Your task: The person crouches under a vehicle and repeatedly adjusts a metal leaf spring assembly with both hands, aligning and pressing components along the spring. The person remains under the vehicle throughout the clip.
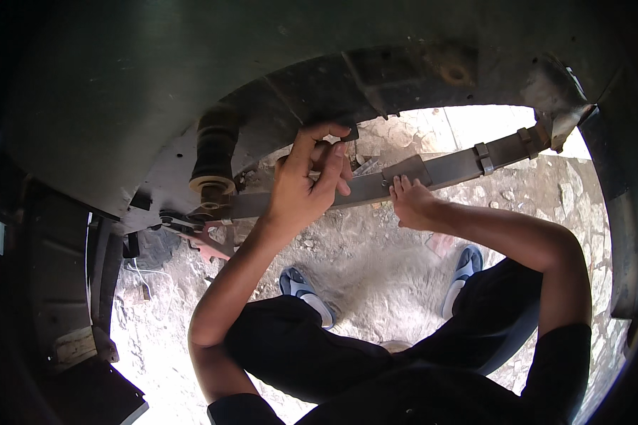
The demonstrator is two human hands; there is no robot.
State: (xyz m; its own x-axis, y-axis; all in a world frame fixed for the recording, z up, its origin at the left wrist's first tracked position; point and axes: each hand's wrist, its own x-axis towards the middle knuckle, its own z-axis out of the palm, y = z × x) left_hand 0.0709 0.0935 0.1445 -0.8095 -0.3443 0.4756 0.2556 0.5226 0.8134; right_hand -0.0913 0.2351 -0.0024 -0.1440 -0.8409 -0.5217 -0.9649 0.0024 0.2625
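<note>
My left hand [308,177] is raised by the lower edge of the dark metal frame [319,81]. Its index finger and thumb close around a small dark block [351,133]; I cannot tell whether the block is fixed to the frame. The other fingers are curled. Slanting across the view below is a steel leaf spring [454,168], with a flat plate [407,170] at its middle. My right hand [411,204] rests its fingertips on the lower edge of that plate, fingers extended and thumb hidden.
A shock absorber [215,152] hangs at the left end of the spring. Below it is a pinkish, hand-like shape [209,243], too unclear to name. Metal clamps [483,159] wrap the spring's right part. Dark panels [57,276] flank the left; rough ground [376,276] lies under my feet.
</note>
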